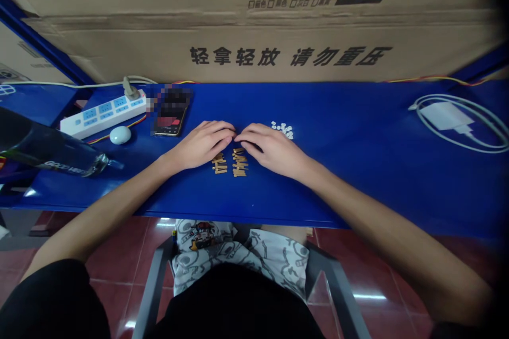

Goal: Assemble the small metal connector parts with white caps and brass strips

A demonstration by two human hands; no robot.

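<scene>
At centre frame, the left hand (204,144) and right hand (272,149) nearly meet, fingers curled; whether they pinch anything, I cannot tell. Gold pieces (239,165) lie just below; the right hand partly hides white bits (289,134). Phone (170,115), power strip (105,115) and bottle (51,143) crowd the left; a charger (445,115) lies right.

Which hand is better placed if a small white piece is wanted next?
Probably the right hand: the white pieces lie right beside it, just past its knuckles. The left hand is farther off, with the right hand partly in its way.
</scene>
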